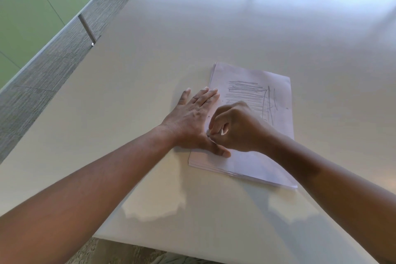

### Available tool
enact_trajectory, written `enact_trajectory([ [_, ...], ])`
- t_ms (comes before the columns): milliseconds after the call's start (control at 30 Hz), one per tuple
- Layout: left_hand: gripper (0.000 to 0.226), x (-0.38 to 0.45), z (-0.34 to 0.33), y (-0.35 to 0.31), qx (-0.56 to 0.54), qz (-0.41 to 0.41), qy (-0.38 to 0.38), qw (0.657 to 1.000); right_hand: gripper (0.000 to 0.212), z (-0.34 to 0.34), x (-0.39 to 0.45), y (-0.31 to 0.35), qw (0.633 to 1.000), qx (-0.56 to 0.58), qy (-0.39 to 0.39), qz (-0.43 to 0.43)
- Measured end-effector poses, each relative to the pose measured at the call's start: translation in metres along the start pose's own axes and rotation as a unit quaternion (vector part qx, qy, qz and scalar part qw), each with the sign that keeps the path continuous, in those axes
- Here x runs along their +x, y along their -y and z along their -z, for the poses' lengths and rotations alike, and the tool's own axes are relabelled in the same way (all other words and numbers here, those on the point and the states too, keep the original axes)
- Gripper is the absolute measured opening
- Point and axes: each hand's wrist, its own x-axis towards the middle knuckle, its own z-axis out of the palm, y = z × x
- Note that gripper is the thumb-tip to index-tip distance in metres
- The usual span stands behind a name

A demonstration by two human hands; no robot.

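the paper stack [267, 163] lies flat at mid frame, grey scribbles [246, 90] on top. the left hand [192, 120] presses its left edge, fingers straight and close. the right hand [237, 126] covers some scribbles, fingers curled, pinching a small white thing [224, 131]. smooth white table [214, 28] around; green panel [32, 6] upper left.

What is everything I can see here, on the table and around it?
flat rectangular table: one, white, fills most of view.
stack of paper sheets: one, white, on the table, near right.
pencil scribbles: one patch, grey, on the top sheet.
frosted glass panel: one, pale green, far left.
metal post: one, silver, under the panel.
carpet floor: grey, left of the table.
small pale object: one, whitish, above the top sheet; unidentifiable.
left hand: one, flat, pressing the stack's left edge.
right hand: one, fingers curled, pinching that object.
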Motion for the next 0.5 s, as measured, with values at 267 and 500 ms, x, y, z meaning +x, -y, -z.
enact_trajectory([
  [267,0.16,-0.001,0.0,0.0,0.008,-0.004,-0.002,1.0,0.009,0.002,0.011,-0.009,0.999,0.0,-0.045,-0.01],
  [500,0.161,-0.002,0.001,0.0,-0.004,0.001,0.003,1.0,0.006,0.004,0.002,-0.009,0.999,0.035,0.032,0.022],
])
